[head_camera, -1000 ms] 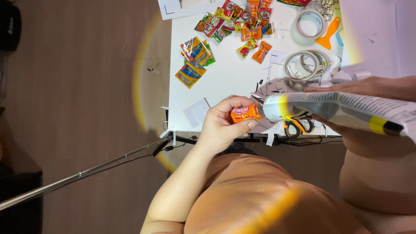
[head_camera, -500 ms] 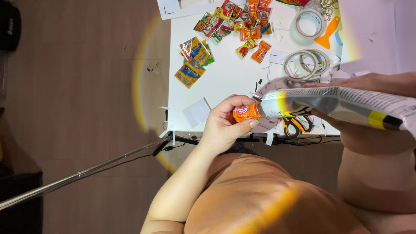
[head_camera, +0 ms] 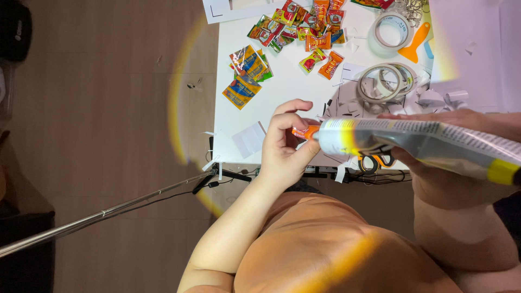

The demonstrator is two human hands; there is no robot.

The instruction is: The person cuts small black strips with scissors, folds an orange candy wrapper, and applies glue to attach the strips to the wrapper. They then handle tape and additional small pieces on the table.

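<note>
Head view, looking down past an orange shirt onto a white table (head_camera: 282,92) at the edge of a brown floor (head_camera: 108,108). Crossing the right half, a long silver tube (head_camera: 423,144) with a yellow band, lying level above the near table edge. Wrapped round its middle from beneath, the right hand (head_camera: 442,182), fingers closed over the top. At its tip, the left hand (head_camera: 282,146), thumb and forefinger pinching the orange cap (head_camera: 305,132), other fingers curled loosely above.

Judged from this: cap seated on the tube, not yet off; nothing squeezed out anywhere on the table. Tube closed, so contents unseen.

On the far table, a scatter of bright sachets (head_camera: 304,27), apparently all sealed. Right of them, a roll of tape (head_camera: 392,30), and nearer, two more rolls (head_camera: 380,82) overlapping. Beside the far roll, an orange scraper (head_camera: 413,44). Paper scraps (head_camera: 347,103) strewn near the cap. Under the tube, orange-handled scissors (head_camera: 374,161), mostly hidden.
</note>
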